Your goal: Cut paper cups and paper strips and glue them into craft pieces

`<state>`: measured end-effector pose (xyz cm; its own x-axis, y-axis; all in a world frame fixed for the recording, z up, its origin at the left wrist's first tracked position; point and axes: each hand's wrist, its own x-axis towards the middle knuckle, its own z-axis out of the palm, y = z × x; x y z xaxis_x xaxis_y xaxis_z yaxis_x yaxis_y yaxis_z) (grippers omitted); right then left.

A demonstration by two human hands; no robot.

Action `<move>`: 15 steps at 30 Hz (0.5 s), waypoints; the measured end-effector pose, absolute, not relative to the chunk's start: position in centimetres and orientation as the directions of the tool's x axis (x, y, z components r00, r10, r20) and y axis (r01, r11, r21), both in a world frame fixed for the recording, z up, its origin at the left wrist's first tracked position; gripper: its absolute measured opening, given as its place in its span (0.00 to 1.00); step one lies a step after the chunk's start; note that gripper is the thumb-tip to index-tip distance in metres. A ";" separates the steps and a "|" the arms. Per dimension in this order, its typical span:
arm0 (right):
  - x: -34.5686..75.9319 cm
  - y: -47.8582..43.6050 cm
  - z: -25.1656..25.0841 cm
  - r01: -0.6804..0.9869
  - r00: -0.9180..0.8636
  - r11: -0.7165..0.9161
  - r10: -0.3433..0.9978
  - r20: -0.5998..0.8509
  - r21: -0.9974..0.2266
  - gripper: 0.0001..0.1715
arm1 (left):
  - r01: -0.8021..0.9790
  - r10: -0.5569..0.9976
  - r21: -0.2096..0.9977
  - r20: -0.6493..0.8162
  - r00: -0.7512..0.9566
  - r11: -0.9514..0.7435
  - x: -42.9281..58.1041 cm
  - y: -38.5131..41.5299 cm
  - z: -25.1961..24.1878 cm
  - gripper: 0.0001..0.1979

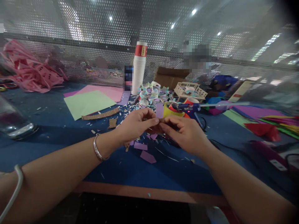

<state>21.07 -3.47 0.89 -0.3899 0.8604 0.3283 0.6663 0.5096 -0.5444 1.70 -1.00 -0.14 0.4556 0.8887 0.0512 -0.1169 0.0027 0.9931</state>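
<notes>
My left hand point(137, 124) and my right hand point(185, 132) meet above the middle of the table, fingertips pinched together. A small purple paper strip point(159, 110) stands up from between their fingertips; its lower end is hidden by the fingers. Below the hands lie cut purple paper pieces point(148, 156) and thin scraps. Just behind my right hand, a blue glue gun point(190, 108) with a small red light rests by a yellow roll point(169, 110). Beyond the fingers sits a pile of white paper rings point(153, 93) with pale green and purple bits.
A tall stack of paper cups point(139, 71) stands at the back. Green paper sheets point(90, 102) and a corrugated cardboard strip point(100, 114) lie left, near a clear glass vessel point(16, 124). Pink plastic point(32, 68) is heaped far left. Right are a wooden model point(190, 91), a power strip point(268, 155) and coloured papers.
</notes>
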 end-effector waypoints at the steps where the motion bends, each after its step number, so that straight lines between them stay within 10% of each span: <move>1: 21.2 -3.4 1.0 0.681 -0.385 0.494 0.869 0.310 -0.541 0.16 | -0.111 0.898 0.994 0.045 0.439 0.005 1.6 -0.9 0.0 0.07; 15: 28.2 -0.1 3.5 0.991 0.093 -0.061 0.951 0.294 -0.117 0.14 | -0.127 0.966 0.992 0.041 0.257 -0.009 0.1 0.4 0.3 0.11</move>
